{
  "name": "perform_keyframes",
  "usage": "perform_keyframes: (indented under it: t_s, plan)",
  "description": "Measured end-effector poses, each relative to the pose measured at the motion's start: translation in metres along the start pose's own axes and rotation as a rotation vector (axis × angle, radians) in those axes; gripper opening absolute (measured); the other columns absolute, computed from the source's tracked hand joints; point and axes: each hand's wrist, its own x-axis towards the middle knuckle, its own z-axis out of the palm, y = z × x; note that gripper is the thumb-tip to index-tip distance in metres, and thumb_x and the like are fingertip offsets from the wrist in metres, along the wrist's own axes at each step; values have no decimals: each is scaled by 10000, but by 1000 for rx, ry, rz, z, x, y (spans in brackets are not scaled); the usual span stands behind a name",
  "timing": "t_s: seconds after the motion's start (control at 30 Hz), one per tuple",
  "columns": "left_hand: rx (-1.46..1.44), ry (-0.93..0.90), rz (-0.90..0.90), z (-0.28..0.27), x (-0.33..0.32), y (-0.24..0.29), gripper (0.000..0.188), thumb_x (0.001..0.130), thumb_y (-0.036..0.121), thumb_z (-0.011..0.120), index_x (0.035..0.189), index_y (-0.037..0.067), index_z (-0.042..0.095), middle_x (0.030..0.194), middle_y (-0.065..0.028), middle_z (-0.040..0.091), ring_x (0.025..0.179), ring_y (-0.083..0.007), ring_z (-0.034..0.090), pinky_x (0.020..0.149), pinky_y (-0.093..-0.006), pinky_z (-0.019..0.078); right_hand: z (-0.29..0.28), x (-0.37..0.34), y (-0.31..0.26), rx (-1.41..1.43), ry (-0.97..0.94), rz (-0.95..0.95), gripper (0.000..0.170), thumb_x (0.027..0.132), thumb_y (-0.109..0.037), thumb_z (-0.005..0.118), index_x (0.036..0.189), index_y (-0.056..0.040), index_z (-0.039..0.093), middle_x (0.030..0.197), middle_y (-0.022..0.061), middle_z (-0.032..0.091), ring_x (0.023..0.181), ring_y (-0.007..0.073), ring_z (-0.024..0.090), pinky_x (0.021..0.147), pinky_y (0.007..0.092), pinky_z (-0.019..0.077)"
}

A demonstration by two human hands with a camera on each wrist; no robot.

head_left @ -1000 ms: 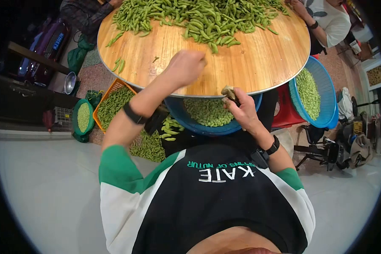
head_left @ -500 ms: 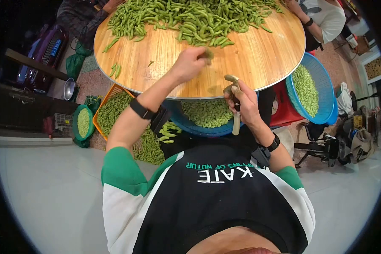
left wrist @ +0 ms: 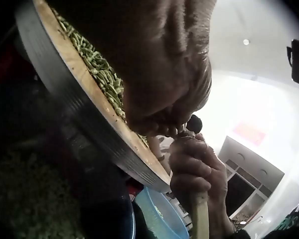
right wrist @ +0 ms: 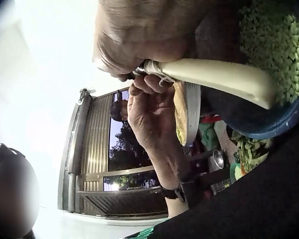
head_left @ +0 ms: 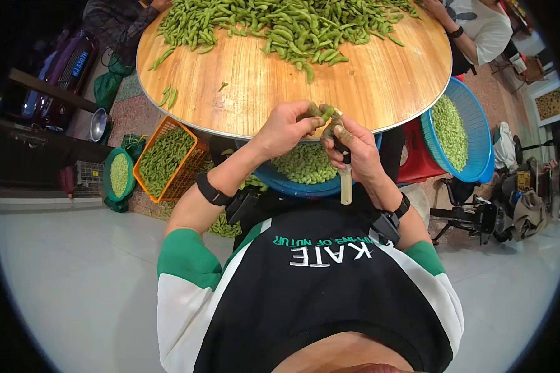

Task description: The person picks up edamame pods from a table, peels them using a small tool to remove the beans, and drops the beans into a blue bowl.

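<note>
My left hand (head_left: 287, 129) pinches a green edamame pod (head_left: 328, 114) between thumb and fingers, over the near table edge. Right beside it, my right hand (head_left: 361, 152) grips a tool with a cream handle (head_left: 346, 188) that hangs down below the fist. In the right wrist view, cord is wound round the dark neck above the cream handle (right wrist: 214, 78); the working end is hidden by the fingers. The two hands' fingertips meet at the pod. Beneath them, a blue basin (head_left: 277, 180) holds shelled beans (head_left: 308, 163).
A large heap of pods (head_left: 292, 31) covers the far side of the round wooden table (head_left: 386, 81). An orange crate (head_left: 196, 155) of pods and a green basin (head_left: 128, 180) stand at left; a blue basket (head_left: 476, 149) of beans stands at right. Two other people sit across the table.
My left hand moved from over the table, near the heap, back towards my right hand, bringing a pod. My right hand turned, so that the cream handle now shows below it.
</note>
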Motion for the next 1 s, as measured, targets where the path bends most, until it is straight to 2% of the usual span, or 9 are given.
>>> perform_keyframes:
  t_s: [0.27, 0.4, 0.5, 0.57, 0.67, 0.73, 0.77, 0.83, 1.0]
  plan:
    - [119, 52, 153, 2, -3, -5, 125, 915, 109, 577, 860, -2, 592, 714, 3, 566, 643, -55, 485, 562, -244, 410, 6, -1, 0, 65, 46, 9, 318, 983, -160, 465, 1277, -40, 477, 805, 43, 535, 543, 71, 401, 432, 181, 339]
    - [-373, -112, -48, -4, 1, -12, 101, 923, 110, 577, 907, 18, 616, 719, 7, 564, 613, -53, 489, 530, -217, 380, -4, -1, 3, 176, 22, 64, 330, 974, -163, 486, 1281, -42, 476, 790, 34, 515, 538, 65, 389, 422, 180, 331]
    - [-731, -209, -190, 2, -3, -10, 105, 927, 120, 579, 940, 26, 626, 726, 11, 566, 602, -56, 500, 519, -210, 377, -9, 0, 3, 311, -156, 102, 364, 961, -167, 512, 1300, -46, 460, 780, 26, 492, 534, 62, 381, 410, 176, 319]
    - [-912, -247, -242, 5, -6, -10, 114, 930, 126, 580, 960, 27, 628, 730, 14, 568, 600, -58, 506, 516, -214, 384, -7, -1, 3, 451, -150, 151, 230, 954, -136, 499, 1164, -43, 519, 797, 30, 514, 530, 68, 398, 417, 174, 329]
    - [-626, -105, -272, 8, -6, -10, 129, 916, 136, 590, 951, 12, 605, 730, -26, 590, 596, -117, 534, 529, -261, 419, -7, 1, 3, 489, -50, 172, 291, 949, -133, 501, 1228, -51, 492, 826, 35, 503, 550, 68, 404, 426, 167, 330]
    - [574, 141, 388, 15, -13, -3, 100, 857, 88, 602, 893, 1, 566, 711, -92, 570, 608, -235, 554, 559, -325, 459, -7, 0, 6, 493, -44, 173, 319, 947, -132, 503, 1257, -58, 476, 835, 34, 496, 556, 65, 404, 427, 166, 329]
    - [575, 143, 387, 14, -13, -2, 100, 857, 88, 602, 893, 1, 566, 711, -92, 570, 608, -235, 554, 559, -325, 459, -7, 1, 6, 496, -38, 170, 349, 946, -132, 504, 1286, -64, 460, 844, 34, 490, 563, 63, 403, 429, 165, 328]
    - [1018, 200, 711, 12, -13, -2, 94, 783, 39, 602, 820, 1, 525, 699, -143, 523, 636, -329, 541, 594, -368, 478, -7, 2, 9, 561, -34, 193, 354, 946, -132, 503, 1291, -69, 457, 842, 31, 487, 560, 59, 398, 426, 166, 324]
    - [1041, 282, 734, 15, -12, -11, 71, 772, 18, 588, 795, 5, 522, 698, -137, 504, 644, -325, 541, 589, -381, 480, -1, 5, 10, 683, -7, 223, 352, 955, -132, 493, 1301, -78, 452, 830, 23, 477, 549, 50, 381, 419, 168, 314]
